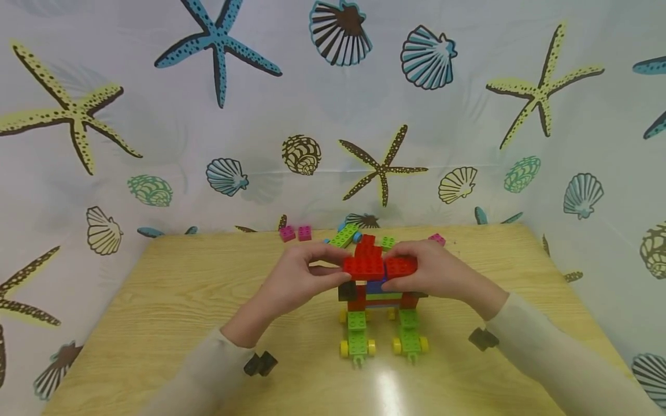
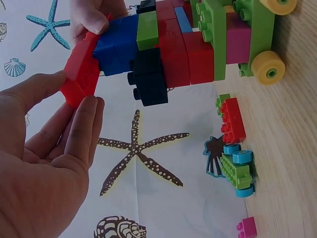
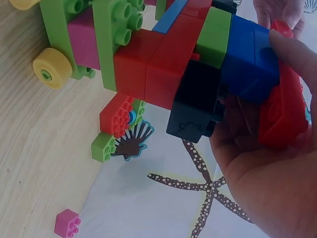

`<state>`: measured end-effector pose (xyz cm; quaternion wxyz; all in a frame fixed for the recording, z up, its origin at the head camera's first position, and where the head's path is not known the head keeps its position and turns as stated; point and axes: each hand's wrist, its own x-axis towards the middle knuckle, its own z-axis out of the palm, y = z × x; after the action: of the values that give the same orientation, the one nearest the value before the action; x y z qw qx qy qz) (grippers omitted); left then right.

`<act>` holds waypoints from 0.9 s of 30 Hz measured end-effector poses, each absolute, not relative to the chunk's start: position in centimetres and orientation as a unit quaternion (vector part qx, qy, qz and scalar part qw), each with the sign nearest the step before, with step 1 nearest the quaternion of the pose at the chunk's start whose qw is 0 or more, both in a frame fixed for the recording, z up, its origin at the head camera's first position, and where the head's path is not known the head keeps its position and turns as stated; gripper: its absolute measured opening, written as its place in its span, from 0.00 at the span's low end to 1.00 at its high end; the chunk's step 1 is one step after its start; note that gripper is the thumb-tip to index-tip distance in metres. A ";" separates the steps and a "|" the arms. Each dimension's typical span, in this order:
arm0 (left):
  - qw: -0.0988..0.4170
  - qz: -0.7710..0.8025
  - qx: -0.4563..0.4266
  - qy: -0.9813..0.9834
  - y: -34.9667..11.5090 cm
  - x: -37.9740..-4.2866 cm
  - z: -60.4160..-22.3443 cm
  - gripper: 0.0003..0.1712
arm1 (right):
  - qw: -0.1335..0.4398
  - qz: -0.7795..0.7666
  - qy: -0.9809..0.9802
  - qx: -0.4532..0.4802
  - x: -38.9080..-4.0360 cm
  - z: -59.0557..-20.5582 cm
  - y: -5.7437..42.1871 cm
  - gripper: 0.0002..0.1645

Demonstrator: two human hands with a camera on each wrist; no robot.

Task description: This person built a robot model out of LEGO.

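A toy brick build stands mid-table on two lime-green wheeled bases (image 1: 358,338) with yellow wheels (image 1: 344,349). Above them come red, green and blue bricks (image 2: 116,42), with black bricks (image 3: 194,101) jutting from the sides. On top, my left hand (image 1: 296,277) pinches a red brick (image 2: 80,69) by its end, thumb on one face and fingers on the opposite one. My right hand (image 1: 437,270) grips a second red brick (image 3: 283,116) beside it, thumb over its top. Both red bricks sit against the blue ones, separated by a narrow gap in the head view.
Behind the build lie a lime-green car base with blue wheels (image 2: 237,171), a loose red brick (image 2: 233,120) and a small green brick (image 3: 103,147). Pink bricks (image 1: 304,233) rest near the back edge. Patterned cloth (image 1: 260,138) surrounds the wooden table (image 1: 208,300).
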<state>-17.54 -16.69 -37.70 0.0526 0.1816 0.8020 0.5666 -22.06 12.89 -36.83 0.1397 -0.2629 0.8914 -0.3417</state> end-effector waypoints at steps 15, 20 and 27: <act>0.056 0.558 0.170 0.810 -16.1 -17.6 -37.9 0.21 | 0.109 -0.366 0.880 -0.281 -21.7 -36.1 13.0 0.22; 0.061 0.562 0.172 0.807 -16.1 -17.6 -38.0 0.21 | 0.103 -0.361 0.883 -0.280 -21.7 -36.2 12.9 0.20; 0.060 0.560 0.171 0.808 -16.1 -17.5 -38.0 0.21 | 0.097 -0.352 0.888 -0.281 -21.8 -36.4 12.7 0.20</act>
<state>-17.53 -16.11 -37.96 0.0603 0.1711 0.8083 0.5601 -21.77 12.73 -36.36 0.0969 -0.2813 0.8876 -0.3517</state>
